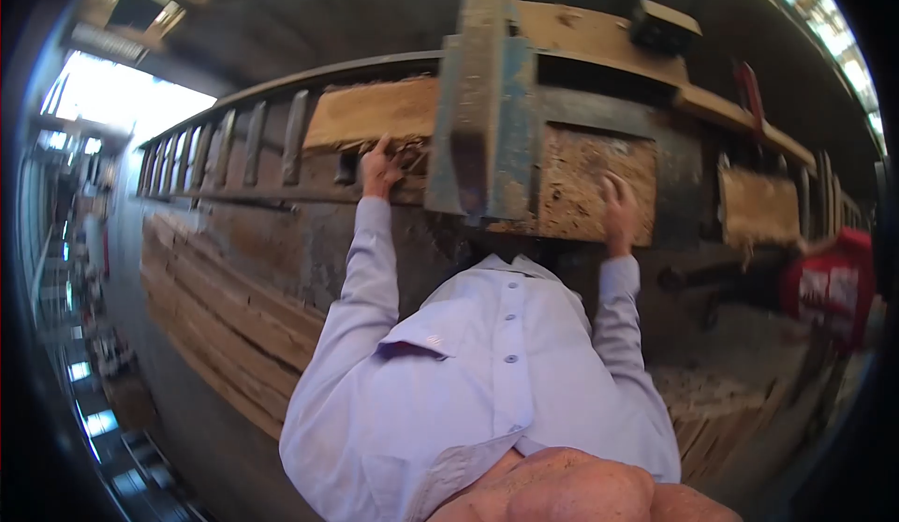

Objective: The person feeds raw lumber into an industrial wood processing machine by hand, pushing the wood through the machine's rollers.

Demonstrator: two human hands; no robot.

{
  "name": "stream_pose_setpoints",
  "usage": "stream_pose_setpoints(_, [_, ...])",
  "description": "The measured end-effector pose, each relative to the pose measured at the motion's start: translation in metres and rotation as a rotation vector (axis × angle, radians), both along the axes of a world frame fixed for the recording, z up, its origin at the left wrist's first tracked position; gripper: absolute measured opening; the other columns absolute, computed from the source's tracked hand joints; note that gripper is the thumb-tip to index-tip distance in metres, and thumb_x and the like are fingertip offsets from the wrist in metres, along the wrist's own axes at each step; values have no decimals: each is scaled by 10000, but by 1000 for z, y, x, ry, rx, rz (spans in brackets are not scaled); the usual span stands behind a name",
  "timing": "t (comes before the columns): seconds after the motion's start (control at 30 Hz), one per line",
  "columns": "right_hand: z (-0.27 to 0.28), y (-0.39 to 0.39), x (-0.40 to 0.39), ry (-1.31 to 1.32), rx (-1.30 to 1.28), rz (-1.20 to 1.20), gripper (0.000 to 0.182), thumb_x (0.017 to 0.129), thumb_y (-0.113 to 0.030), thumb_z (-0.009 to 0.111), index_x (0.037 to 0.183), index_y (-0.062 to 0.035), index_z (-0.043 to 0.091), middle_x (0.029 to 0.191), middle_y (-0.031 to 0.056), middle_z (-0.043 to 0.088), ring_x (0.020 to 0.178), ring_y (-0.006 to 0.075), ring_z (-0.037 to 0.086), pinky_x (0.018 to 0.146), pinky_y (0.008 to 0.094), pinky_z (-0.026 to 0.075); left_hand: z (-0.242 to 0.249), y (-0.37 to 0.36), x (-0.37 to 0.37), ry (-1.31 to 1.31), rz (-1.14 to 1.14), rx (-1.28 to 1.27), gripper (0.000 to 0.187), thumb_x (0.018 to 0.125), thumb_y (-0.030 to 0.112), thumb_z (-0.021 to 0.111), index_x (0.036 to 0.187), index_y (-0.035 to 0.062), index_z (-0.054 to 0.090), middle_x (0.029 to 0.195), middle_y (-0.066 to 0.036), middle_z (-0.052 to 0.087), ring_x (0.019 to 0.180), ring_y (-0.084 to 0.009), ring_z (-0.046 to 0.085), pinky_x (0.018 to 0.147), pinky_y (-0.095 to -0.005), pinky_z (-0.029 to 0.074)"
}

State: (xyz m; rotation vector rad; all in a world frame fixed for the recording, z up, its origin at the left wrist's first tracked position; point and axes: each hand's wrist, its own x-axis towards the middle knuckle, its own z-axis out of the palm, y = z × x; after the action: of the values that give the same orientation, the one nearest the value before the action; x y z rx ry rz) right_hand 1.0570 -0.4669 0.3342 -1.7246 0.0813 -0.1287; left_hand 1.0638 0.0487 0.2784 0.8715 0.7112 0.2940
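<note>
My left hand point(382, 168) is at the near edge of a rough plank point(370, 115) lying on the roller conveyor. Its fingers are apart and touch or nearly touch the plank's edge, where bark strips and splinters hang. My right hand point(619, 211) is over a plate covered in wood chips point(581, 180), with loosely bent fingers and nothing visible in them. Whether it touches the plate cannot be made out. Between my hands stands a worn blue machine frame point(513, 138) with an upright metal beam point(479, 54); the plank's right end meets this frame.
Rollers point(255, 143) run off left. Long boards point(225, 297) are stacked at lower left. A shorter wood piece point(758, 205) lies to the right, near a person in a red top point(829, 288). A dark box point(665, 26) and red lever point(750, 101) are beyond the machine.
</note>
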Motion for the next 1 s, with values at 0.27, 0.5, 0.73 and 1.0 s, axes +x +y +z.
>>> stream_pose_setpoints(0.27, [0,69,41,-154,-384,-291,514,915,-298,642,1312,-4,501,1405,214,454,1346,358,388,1123,438,299,79,-60,-38,85,-798,610,221,953,226,629,929,8,649,797,-63,664,704,-170,647,627,-322,547])
stream_pose_setpoints(0.5, [-26,28,20,-143,-536,-234,548,913,-316,643,1314,21,481,1371,231,466,1313,363,414,1101,435,324,39,3,1,290,-160,840,391,947,239,590,1206,-50,552,968,-157,659,747,-209,690,576,-315,570])
stream_pose_setpoints(0.73, [-35,39,-8,-47,-702,-188,564,886,-343,672,1274,38,523,1377,242,480,1304,383,421,1098,445,325,27,39,12,403,-239,1112,343,907,220,545,1177,32,641,1070,-181,677,965,-307,663,855,-408,523])
stream_pose_setpoints(1.0, [-36,52,4,-97,-713,-248,609,898,-395,644,1289,51,505,1432,245,416,1376,413,307,1138,488,241,20,68,31,289,-247,1318,236,920,139,539,1051,30,702,953,-104,691,823,-207,667,688,-319,539])
